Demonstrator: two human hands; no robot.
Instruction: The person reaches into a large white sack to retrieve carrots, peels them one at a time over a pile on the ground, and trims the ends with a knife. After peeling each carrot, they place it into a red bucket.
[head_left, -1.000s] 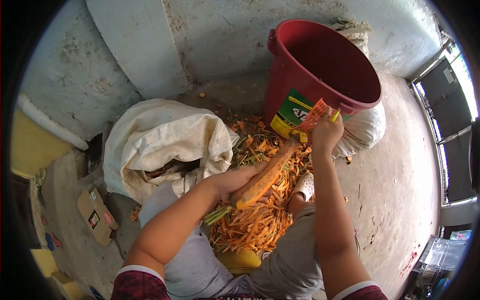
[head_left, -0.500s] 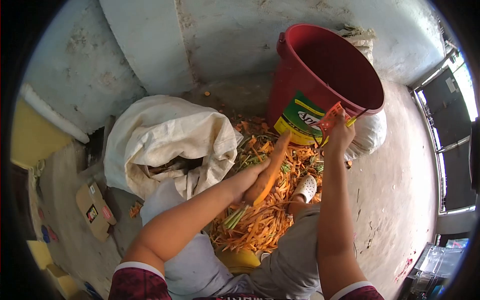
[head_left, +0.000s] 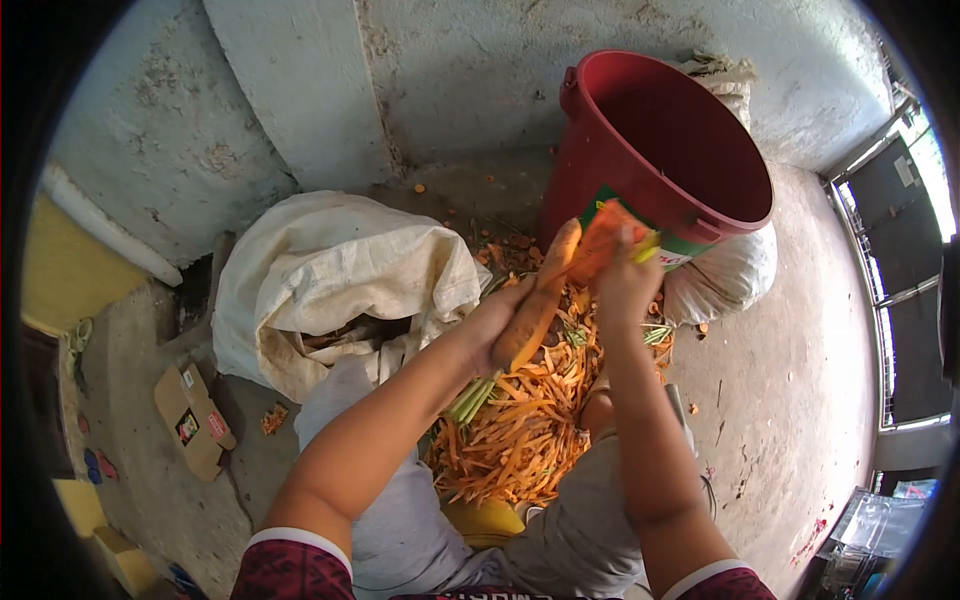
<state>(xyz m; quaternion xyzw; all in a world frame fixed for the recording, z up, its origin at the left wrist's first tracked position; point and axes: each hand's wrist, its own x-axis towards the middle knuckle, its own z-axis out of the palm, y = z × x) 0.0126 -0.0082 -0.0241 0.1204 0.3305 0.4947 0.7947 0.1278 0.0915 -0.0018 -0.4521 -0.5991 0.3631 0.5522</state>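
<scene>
A large carrot point(head_left: 536, 318), partly peeled to bright orange along one side, is held in my left hand point(head_left: 488, 325), tip pointing up and away from me. My right hand point(head_left: 628, 286) is closed round an orange peeler point(head_left: 598, 238) with a yellow part, blurred by motion. The peeler is close by the carrot's upper end; whether its blade touches cannot be made out. Below both hands lies a heap of orange carrot peelings point(head_left: 510, 440), with green stalks point(head_left: 468, 400) at its left side.
Beyond my hands stands a tall red bucket point(head_left: 570, 150). To the left is a white woven sack point(head_left: 340, 235) with its mouth open. Another white sack point(head_left: 735, 275) sits behind the bucket. A cardboard piece point(head_left: 195, 425) lies on the floor at left.
My right hand has moved left with the peeler, from in front of the bucket to the carrot's upper end. The carrot has tilted slightly more upright, still in my left hand.
</scene>
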